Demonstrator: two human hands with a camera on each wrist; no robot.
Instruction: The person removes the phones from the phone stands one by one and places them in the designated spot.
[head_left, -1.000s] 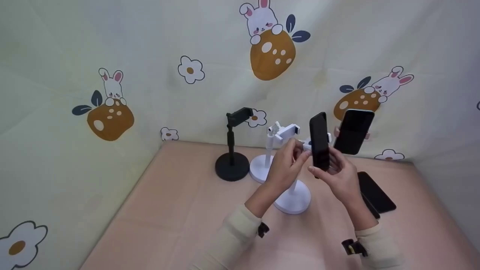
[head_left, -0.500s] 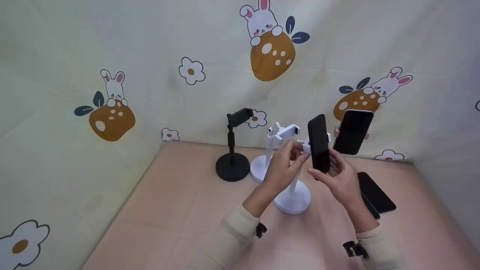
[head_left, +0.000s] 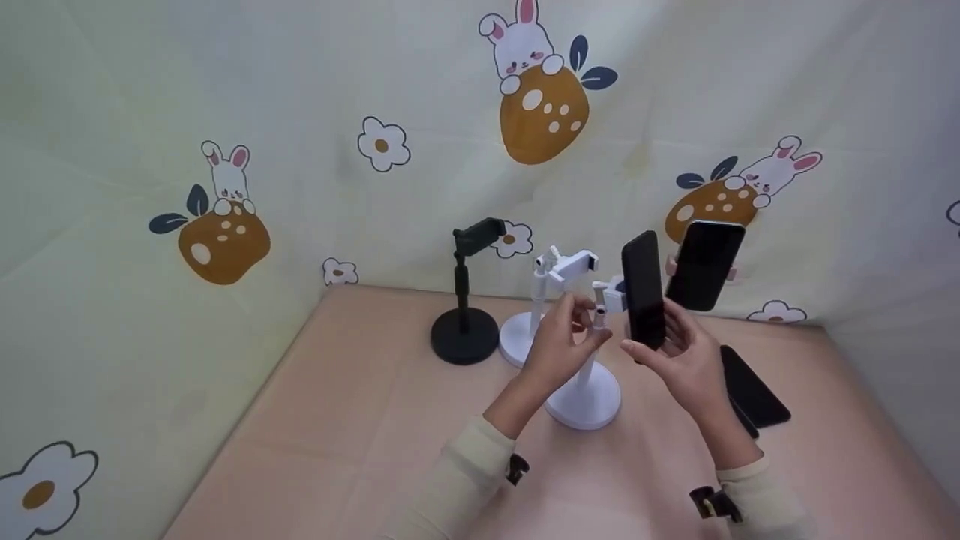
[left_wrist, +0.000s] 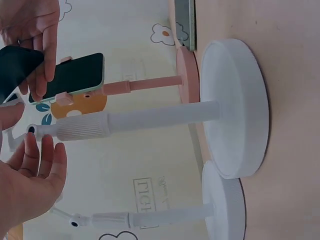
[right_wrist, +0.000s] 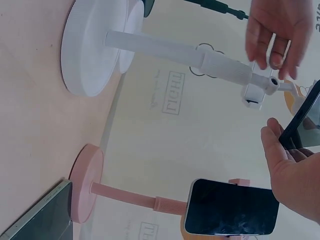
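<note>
My right hand (head_left: 686,356) holds a black smartphone (head_left: 643,289) near its lower end. That phone is upright at the clamp of the front white phone stand (head_left: 583,401); the phone hides part of the clamp. Beside this stand's neck joint is my left hand (head_left: 559,337). Its fingers are loosely bent, and in the right wrist view a small gap shows between the left fingertips and the joint (right_wrist: 272,86). A second white phone stand (head_left: 525,337) stands just behind, partly covered by my left hand.
A black phone stand (head_left: 463,334) stands at the back left. At the back right, a pink stand (left_wrist: 187,75) carries another smartphone (head_left: 705,266). Dark phones (head_left: 754,386) lie on the table beside my right forearm. A printed cloth (head_left: 420,202) hangs behind the table.
My left hand has moved off the clamp's back, a little down and left, so the front stand's neck joint now shows. The phone and right hand have shifted slightly right.
</note>
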